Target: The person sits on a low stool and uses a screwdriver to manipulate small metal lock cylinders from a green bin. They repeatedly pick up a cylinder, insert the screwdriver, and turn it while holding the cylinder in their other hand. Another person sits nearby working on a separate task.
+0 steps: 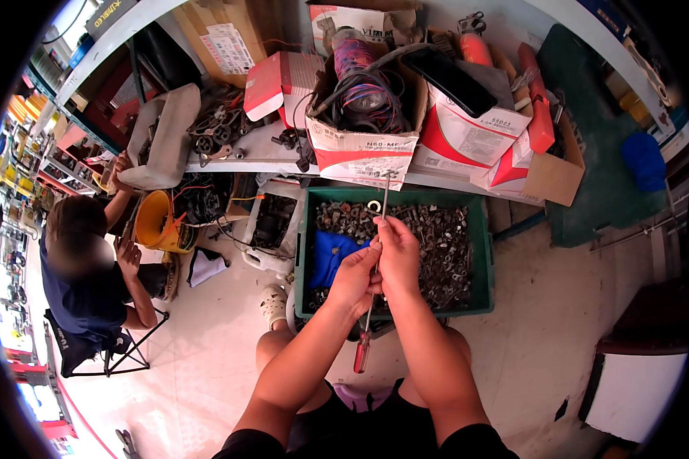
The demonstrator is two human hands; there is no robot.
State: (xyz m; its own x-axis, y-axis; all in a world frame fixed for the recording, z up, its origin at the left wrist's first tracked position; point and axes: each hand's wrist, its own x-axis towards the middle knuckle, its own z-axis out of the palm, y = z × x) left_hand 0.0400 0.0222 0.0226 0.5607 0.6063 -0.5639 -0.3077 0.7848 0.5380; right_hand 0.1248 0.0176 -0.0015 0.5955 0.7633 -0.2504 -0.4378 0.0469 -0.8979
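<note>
A long, thin screwdriver (362, 352) with a red handle is held between my two hands, its handle hanging toward my lap. The metal shaft runs up past my fingers, and what is at its far tip is too small to make out. My left hand (356, 277) is closed around the shaft's middle. Just above and to the right, my right hand (400, 258) is closed on the same shaft. Beneath them stands a green bin (486, 287) full of loose nuts, washers and bolts (440, 237). A blue cloth-like piece (331, 256) lies in its left part.
Behind the bin, a shelf (272, 161) carries cardboard boxes, a box of cables (367, 157) and a black phone (450, 80). A yellow bucket (159, 222) and a white container (272, 256) stand left. Another person (88, 275) sits far left, one hand at a grey tray (168, 138).
</note>
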